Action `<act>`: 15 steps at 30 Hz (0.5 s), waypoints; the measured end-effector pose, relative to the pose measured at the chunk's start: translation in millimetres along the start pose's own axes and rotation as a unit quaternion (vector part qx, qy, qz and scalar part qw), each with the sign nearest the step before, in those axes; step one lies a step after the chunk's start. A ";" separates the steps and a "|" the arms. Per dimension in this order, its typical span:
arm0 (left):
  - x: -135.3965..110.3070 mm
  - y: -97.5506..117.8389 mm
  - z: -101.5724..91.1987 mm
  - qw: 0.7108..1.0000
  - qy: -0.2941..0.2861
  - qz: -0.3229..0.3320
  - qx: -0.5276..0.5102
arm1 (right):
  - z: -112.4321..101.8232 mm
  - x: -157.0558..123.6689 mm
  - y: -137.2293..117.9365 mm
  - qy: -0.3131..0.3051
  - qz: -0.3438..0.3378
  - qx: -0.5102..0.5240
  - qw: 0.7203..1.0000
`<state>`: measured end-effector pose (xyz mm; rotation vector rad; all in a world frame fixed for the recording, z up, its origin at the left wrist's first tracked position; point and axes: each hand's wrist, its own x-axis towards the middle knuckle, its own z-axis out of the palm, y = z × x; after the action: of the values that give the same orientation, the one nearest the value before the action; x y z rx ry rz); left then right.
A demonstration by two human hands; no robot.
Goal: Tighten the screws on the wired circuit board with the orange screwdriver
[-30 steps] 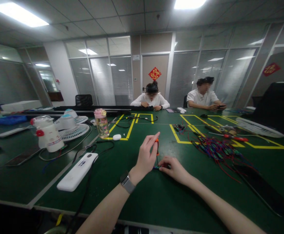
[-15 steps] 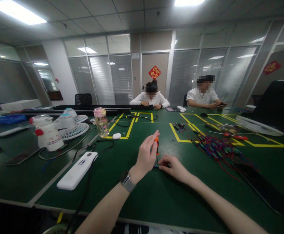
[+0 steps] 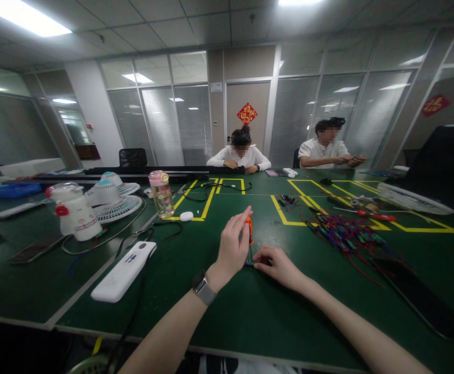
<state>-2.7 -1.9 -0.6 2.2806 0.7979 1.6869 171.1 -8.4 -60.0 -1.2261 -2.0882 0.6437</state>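
My left hand (image 3: 234, 241), with a watch (image 3: 203, 288) on the wrist, is closed around the orange handle of a screwdriver (image 3: 250, 228). The screwdriver stands upright, its thin shaft pointing down at a small green circuit board (image 3: 250, 263) on the table. My right hand (image 3: 276, 265) pinches the board's right side between thumb and fingers, partly hiding it. The tip meets the board close to my right fingertips; too little shows to make out a screw.
Right of my hands lies a tangle of small boards with red and blue wires (image 3: 339, 234). A red-handled screwdriver (image 3: 377, 215) is behind it. At left are a white power bank-like device (image 3: 123, 272), a pink-lidded bottle (image 3: 161, 195) and fans (image 3: 120, 208). Two people sit across the green table (image 3: 180, 322).
Both hands stay at the board, with the left fingers shifted slightly about the screwdriver handle, so more orange shows. The person at far right has raised their hands a little.
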 end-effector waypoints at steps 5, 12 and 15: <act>0.4 -0.3 1.4 0.999 0.031 0.004 0.034 | 0.9 0.1 0.8 0.006 -0.003 0.000 1.000; -0.4 0.0 -1.8 1.000 -0.013 0.000 -0.003 | 2.0 0.4 3.1 0.009 -0.006 0.000 1.000; -0.3 -0.3 -0.8 0.999 -0.033 0.001 -0.035 | 2.4 0.6 4.0 0.007 -0.010 -0.001 1.000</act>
<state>-3.6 -1.9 -0.8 2.2771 0.7127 1.6061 171.4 -6.3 -64.2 -1.2053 -2.0875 0.6220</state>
